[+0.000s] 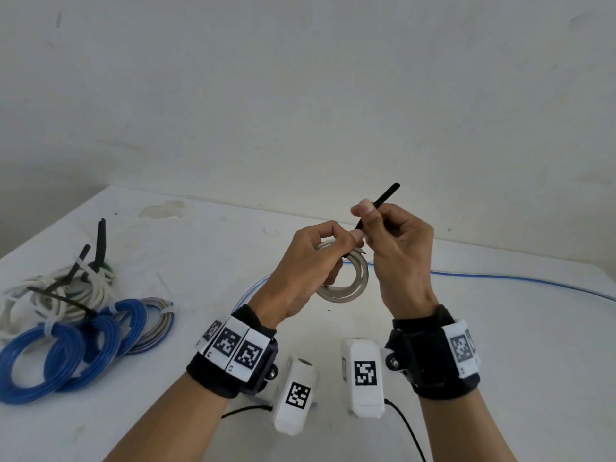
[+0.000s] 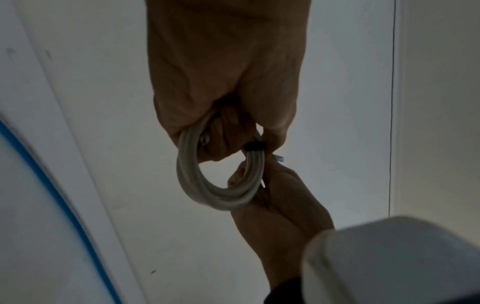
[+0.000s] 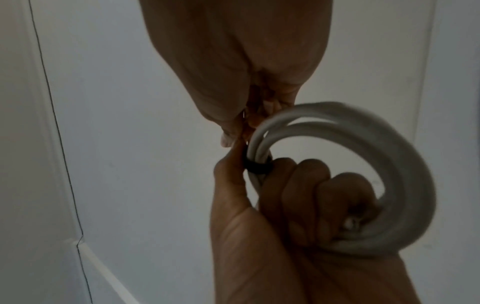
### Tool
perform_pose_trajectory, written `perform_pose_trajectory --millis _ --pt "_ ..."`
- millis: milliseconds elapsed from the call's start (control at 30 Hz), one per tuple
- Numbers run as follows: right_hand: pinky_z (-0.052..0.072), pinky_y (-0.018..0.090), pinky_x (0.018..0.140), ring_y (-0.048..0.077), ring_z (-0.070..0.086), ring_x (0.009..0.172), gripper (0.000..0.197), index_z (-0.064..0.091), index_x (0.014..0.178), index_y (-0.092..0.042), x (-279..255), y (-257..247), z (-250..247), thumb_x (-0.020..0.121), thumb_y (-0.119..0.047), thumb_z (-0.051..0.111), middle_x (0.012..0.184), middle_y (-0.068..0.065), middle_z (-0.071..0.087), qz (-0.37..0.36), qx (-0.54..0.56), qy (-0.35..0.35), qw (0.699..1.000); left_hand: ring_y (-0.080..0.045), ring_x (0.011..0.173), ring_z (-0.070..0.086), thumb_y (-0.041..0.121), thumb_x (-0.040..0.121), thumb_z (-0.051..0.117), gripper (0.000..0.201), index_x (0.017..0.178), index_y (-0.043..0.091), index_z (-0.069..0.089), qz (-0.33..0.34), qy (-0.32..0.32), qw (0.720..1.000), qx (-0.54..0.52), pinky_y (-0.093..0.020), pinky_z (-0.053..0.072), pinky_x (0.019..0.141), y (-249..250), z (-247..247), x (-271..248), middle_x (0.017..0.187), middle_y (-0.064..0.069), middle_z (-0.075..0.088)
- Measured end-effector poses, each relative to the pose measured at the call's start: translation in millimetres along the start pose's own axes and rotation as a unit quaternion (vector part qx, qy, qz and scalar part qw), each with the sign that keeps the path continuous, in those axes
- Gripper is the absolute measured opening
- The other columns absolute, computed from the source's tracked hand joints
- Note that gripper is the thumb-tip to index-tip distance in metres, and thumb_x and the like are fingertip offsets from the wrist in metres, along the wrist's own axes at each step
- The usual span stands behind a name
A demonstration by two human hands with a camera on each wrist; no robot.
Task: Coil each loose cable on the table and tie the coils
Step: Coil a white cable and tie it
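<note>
Left hand (image 1: 310, 261) grips a small grey round cable coil (image 1: 350, 285); right hand (image 1: 396, 248) pinches the thin black plastic tie (image 1: 378, 205). Only the wrist views show the tie's band ringing the strands.

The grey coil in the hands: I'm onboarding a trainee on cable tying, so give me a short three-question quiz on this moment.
1. True or false: the black tie is already wrapped round the grey coil.
2. Which hand pulls the tie's free tail: A) left hand B) right hand?
3. Fill in: the loose cable still lying on the table is ____ in colour.

Key: 1 true; 2 B; 3 blue.
</note>
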State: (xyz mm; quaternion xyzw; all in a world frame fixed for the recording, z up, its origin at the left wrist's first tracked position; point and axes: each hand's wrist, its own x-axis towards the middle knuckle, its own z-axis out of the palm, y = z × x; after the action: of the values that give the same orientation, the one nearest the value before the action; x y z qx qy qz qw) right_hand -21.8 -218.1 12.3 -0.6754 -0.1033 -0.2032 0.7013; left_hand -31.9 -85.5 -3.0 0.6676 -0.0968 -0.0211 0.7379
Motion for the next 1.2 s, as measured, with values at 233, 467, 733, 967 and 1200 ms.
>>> perform_pose_trajectory --millis 233,467,733,967,1200 --pt "0.046 0.023 0.059 0.014 0.047 0.06 0.021 0.075 0.085 -0.009 -5.5 -5.0 1.8 0.099 -0.021 0.065 0.075 0.014 0.059 0.027 0.051 0.008 0.998 -0.016 0.048 0.022 0.029 0.099 0.063 0.023 0.082 0.014 0.064 -0.018 -0.005 1.0 -0.025 -0.028 0.02 0.049 -2.9 1.5 -1.5 0.054 0.001 0.032" --pt "0.045 0.022 0.058 0.016 0.047 0.059 0.021 0.076 0.089 -0.008 -5.9 -2.7 2.1 0.099 -0.021 0.064 0.064 0.007 0.054 0.036 0.052 0.013 0.998 -0.015 0.048 0.017 0.024 0.101 0.059 0.034 0.071 0.01 0.052 -0.015 -0.025 0.998 -0.049 -0.024 0.019 0.044 -3.6 2.0 -3.2 0.056 0.001 0.03" --pt "0.047 0.018 0.058 0.008 0.049 0.057 0.025 0.069 0.085 -0.006 -9.7 -11.4 13.7 0.098 -0.026 0.061 0.073 0.001 0.061 0.098 0.183 -0.028 0.978 -0.012 0.046 0.031 0.042 0.1 0.056 0.045 0.061 0.019 0.055 -0.062 0.036 0.987 -0.144 -0.024 0.027 0.046 -4.1 1.4 -8.2 0.056 0.002 0.038" --pt "0.051 0.028 0.053 0.022 0.06 0.053 0.031 0.064 0.075 0.002 -21.5 -25.5 41.2 0.088 -0.023 0.077 0.064 0.016 0.067 0.024 0.048 -0.054 0.997 -0.023 0.094 0.073 0.062 0.1 0.038 0.054 0.102 0.018 0.069 -0.067 0.006 0.997 -0.046 -0.039 0.059 0.085 7.2 -34.6 -41.7 0.101 -0.003 0.074" --pt "0.047 0.024 0.051 0.014 0.056 0.046 0.036 0.063 0.068 -0.004 -39.0 -59.4 114.0 0.086 -0.029 0.081 0.057 0.006 0.067 -0.004 -0.039 -0.159 0.987 -0.027 0.093 0.075 0.025 0.095 0.07 0.021 0.112 0.013 0.071 0.007 0.098 0.989 0.115 -0.049 0.063 0.08 40.1 -119.6 -119.8 0.101 -0.011 0.076"
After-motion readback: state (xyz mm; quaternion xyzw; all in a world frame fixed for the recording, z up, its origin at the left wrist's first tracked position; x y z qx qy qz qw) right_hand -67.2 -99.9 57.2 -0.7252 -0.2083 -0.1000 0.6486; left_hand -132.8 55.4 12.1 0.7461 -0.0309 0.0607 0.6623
